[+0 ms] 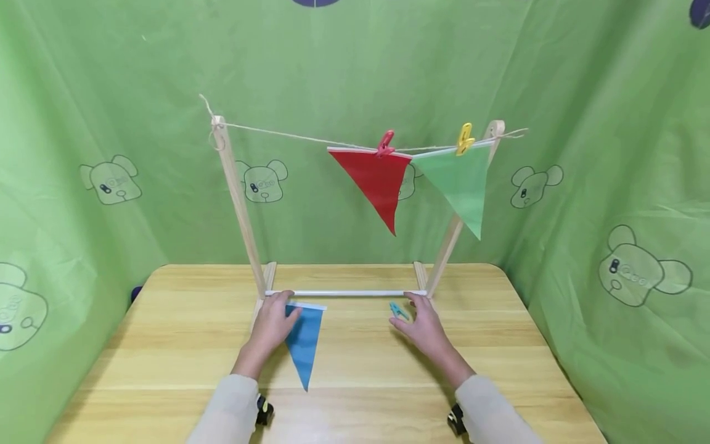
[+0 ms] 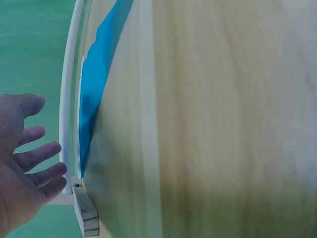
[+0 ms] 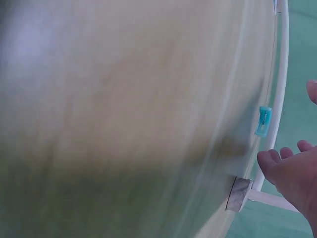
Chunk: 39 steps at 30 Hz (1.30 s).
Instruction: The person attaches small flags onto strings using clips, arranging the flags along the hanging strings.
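A blue triangular pennant (image 1: 305, 342) with a white top strip lies on the table, partly covered in the head view by my left hand (image 1: 273, 324). In the left wrist view that hand (image 2: 25, 163) has its fingers spread, with nothing between them. Close to a teal clothespin (image 1: 399, 311) on the table is my right hand (image 1: 426, 325), thumb and fingers apart. The right wrist view shows the clothespin (image 3: 263, 121) lying free beyond the right fingers. On a string hang a red pennant (image 1: 374, 182) under a red clothespin (image 1: 385, 143) and a green pennant (image 1: 463, 185) under a yellow clothespin (image 1: 465, 139).
Two wooden posts, left (image 1: 238, 203) and right (image 1: 449, 246), carry the string (image 1: 288, 134). A white rod (image 1: 349, 293) joins them low down, in front of the hands. Green curtain (image 1: 333, 68) surrounds the wooden table (image 1: 355, 382).
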{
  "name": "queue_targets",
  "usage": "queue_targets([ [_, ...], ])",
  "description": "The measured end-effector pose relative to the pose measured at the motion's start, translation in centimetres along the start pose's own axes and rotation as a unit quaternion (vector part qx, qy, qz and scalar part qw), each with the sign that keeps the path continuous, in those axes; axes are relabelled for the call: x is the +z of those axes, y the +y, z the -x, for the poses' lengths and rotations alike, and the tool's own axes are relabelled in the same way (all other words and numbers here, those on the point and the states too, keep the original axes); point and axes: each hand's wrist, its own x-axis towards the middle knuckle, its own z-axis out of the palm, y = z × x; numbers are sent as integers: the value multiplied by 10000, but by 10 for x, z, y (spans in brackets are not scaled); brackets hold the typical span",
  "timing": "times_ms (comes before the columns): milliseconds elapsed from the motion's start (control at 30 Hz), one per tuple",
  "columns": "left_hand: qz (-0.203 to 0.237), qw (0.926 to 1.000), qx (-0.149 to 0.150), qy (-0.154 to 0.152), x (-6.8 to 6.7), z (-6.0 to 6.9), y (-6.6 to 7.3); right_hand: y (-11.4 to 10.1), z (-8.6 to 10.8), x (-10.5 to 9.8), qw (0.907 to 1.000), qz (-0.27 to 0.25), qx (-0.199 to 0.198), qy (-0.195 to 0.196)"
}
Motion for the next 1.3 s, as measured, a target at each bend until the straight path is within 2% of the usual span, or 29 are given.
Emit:
queue_targets([
  [300, -33, 10000, -29, 70, 3, -6, -8, 5, -5, 2, 9988, 200, 271, -367],
  [500, -134, 9999, -7, 71, 4, -11, -12, 4, -9, 1, 9974, 549, 248, -395],
  [733, -166, 9993, 30, 323, 5, -12, -17, 7, -9, 4, 9975, 545, 202, -414],
  [1067, -382, 9989, -26, 280, 8, -11, -18, 10, -9, 9, 9966, 764, 94, -297],
  [1300, -559, 9983, -23, 158, 7, -9, -15, 8, -8, 10, 9960, 786, 213, -358],
])
